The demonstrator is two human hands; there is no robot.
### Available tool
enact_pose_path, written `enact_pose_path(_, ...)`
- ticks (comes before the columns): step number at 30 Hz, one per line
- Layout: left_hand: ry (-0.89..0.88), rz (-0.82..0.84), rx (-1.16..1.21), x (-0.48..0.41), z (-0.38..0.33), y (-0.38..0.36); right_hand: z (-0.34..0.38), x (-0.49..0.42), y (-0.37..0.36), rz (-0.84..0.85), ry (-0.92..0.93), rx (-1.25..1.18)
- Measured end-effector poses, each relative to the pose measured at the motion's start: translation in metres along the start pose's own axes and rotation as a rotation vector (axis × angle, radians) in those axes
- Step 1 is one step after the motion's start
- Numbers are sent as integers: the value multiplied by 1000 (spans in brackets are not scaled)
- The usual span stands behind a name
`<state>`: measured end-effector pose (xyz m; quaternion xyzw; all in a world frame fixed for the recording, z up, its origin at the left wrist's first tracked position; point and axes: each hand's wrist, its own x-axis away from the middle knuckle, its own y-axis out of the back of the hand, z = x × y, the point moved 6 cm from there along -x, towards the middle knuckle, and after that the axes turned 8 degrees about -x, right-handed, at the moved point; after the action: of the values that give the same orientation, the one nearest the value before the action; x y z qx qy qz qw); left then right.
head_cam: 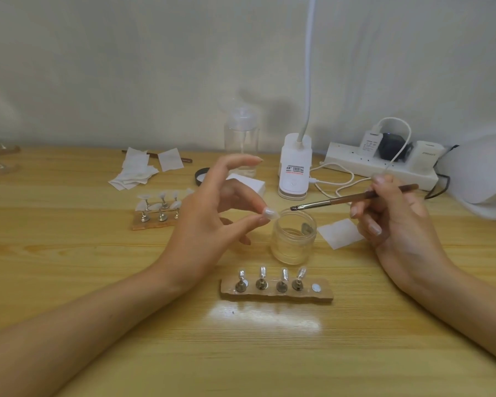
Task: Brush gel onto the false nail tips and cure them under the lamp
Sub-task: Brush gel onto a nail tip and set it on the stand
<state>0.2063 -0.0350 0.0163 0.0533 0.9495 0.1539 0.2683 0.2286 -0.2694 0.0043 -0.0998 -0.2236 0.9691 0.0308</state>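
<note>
1. I looked down on a wooden tabletop (98,267). I read clock directions from the open glass jar (294,239) near the middle, with 12 o'clock toward the wall.
2. The left hand (212,207) hovered at 9 o'clock. Its thumb and one fingertip pinched a clear false nail tip (272,215) just beside the jar's rim, and its other fingers were spread and loosely bent.
3. The right hand (390,219) was at 3 o'clock, fingers curled round a brown-handled brush (352,198). The bristles pointed toward 9 o'clock, just above the jar's mouth and near the nail tip. I could not tell whether they touched it.
4. At 6 o'clock, a near holder (275,293) carried four small metal stands, each topped with a tip.
5. At 10 o'clock, a far holder (155,222) carried more tips.
6. At 2 o'clock, a white curing lamp (481,179) sat at the right edge, beside a power strip (355,164).
7. A white wipe (340,233) lay at 3 o'clock, just beside the jar.
</note>
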Motion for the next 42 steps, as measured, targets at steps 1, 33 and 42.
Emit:
enact_pose_path(1,0,5,2,0,-1,-1,0,0,-1,9,4,8)
enact_pose_path(33,-4,48,-73,0,4,-5,2,1,-5,94,72,85)
enact_pose_path(42,-14,34,-105,0,3,-4,1,1,-4,79,63,100)
